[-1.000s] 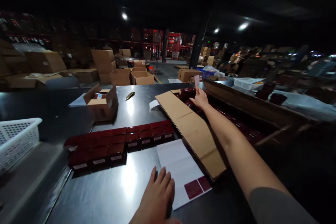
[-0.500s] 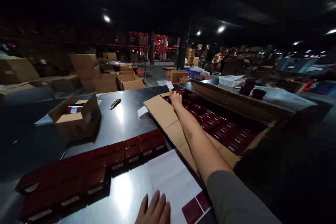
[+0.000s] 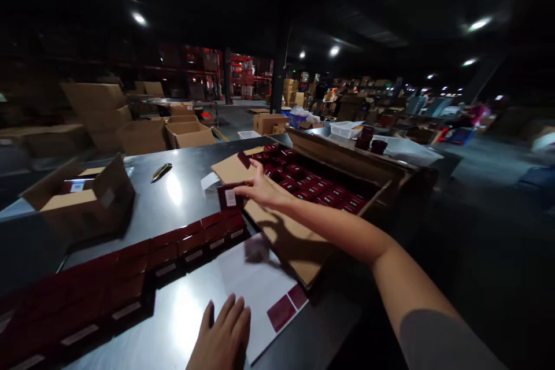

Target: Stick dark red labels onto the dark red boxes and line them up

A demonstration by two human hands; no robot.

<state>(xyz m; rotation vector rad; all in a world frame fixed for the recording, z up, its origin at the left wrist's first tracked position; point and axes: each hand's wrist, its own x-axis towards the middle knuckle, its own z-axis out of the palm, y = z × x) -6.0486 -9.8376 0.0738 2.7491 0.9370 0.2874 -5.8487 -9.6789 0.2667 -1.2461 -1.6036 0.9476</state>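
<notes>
My right hand (image 3: 264, 185) reaches over the flap of a large cardboard carton (image 3: 286, 231), its thumb on a small dark red box (image 3: 229, 198) with a white label. Its forefinger touches another dark red piece (image 3: 244, 159); whether that is a separate box I cannot tell. My left hand (image 3: 223, 335) lies open, fingers stretched, at the edge of a white sheet (image 3: 251, 289) with dark red printed patches. Several dark red boxes (image 3: 191, 248) stand in rows on the metal table. Many more boxes (image 3: 303, 179) fill the carton.
A small open carton (image 3: 82, 196) stands at the left of the metal table (image 3: 182, 170), with a utility knife (image 3: 162, 172) lying to its right. White plastic trays (image 3: 344, 129) sit behind the large carton. Brown cartons (image 3: 188, 133) stand beyond the table.
My right hand has come back from the carton's far corner toward the rows, now with a dark red box in it. The view has turned right; my left hand stays by the sheet.
</notes>
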